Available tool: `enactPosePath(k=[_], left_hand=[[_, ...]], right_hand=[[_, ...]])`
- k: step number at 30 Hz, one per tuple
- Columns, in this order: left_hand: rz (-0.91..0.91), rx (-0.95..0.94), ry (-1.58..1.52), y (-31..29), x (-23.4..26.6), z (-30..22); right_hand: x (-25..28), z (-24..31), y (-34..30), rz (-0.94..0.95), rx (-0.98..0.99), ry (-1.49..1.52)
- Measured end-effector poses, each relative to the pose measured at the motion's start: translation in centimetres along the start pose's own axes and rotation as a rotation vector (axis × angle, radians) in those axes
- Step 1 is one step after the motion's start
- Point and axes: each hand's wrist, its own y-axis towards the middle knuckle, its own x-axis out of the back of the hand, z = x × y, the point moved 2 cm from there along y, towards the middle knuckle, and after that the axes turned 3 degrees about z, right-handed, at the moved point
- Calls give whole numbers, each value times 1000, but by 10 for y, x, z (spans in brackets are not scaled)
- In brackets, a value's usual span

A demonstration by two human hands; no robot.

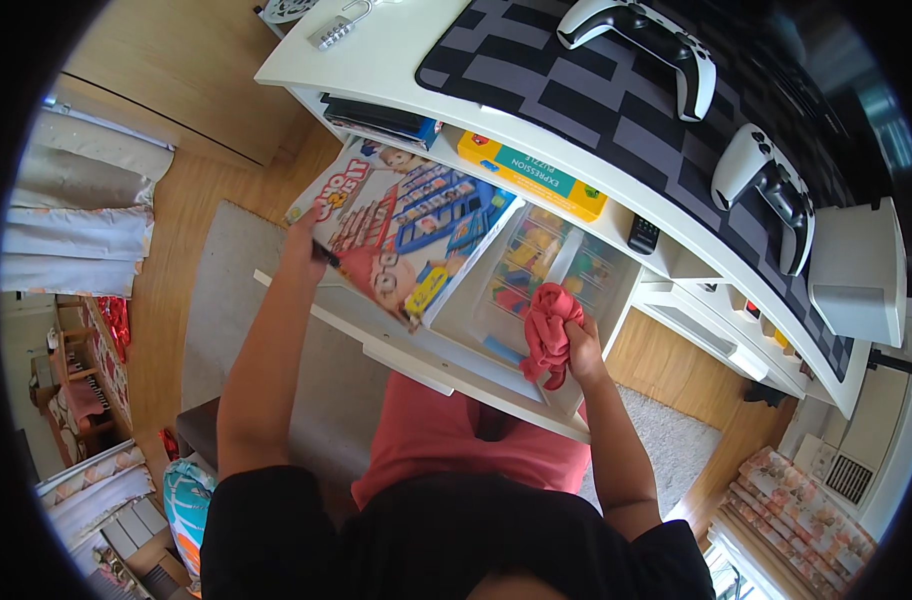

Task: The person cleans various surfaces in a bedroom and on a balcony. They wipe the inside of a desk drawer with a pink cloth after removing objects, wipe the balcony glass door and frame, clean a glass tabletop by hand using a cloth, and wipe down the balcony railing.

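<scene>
- In the head view, the flat board game box [416,235] was held at its left edge by the left hand [301,243]. The hand was seen closed on that edge, though its fingers were blurred and partly hidden, so how tightly it was pinched could not be told.
- From that grip, the box was spread away to the right, over the left part of the open white drawer [406,362]. The left hand was the nearer one; the right hand [584,350] was placed well apart, beyond the box's other side.
- One corner of the box was pointed toward the wearer's body, above the drawer front, to the right of the left grip and nearer the body. A side wall was turned toward the right hand. The lid was shown nearly square from this angle, so its long axis could not be fixed.
- The pink cloth [548,335] was bunched in the right hand, the fingers closed around its right side with no gap seen. From that grip, the cloth was hung to the left, its longer axis run roughly from far to near.
- Just beyond the cloth, a clear container [588,268] of coloured pieces was seated in the drawer; farther off, a yellow-and-teal box [531,177] was kept on the shelf.
</scene>
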Motion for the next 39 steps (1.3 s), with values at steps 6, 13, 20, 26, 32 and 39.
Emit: enactPosePath(k=[6, 13, 20, 26, 32, 39], left_hand=[[-9, 20, 113, -107, 33, -59], [-171, -12, -101, -191, 144, -90], [-378, -204, -131, -211, 247, -100], [-690, -359, -191, -234, 223, -96], [-800, -304, -211, -206, 235, -93], [-629, -291, -159, -184, 247, -91]], right_hand=[[-23, 18, -1, 95, -92, 208], [-151, 37, 100, -33, 212, -536], [-152, -68, 264, -725, -254, -1259], [-199, -93, 333, -565, 117, -1559], [-242, -113, 341, -297, 575, -1592], [-247, -154, 232, 468, 748, -1750]])
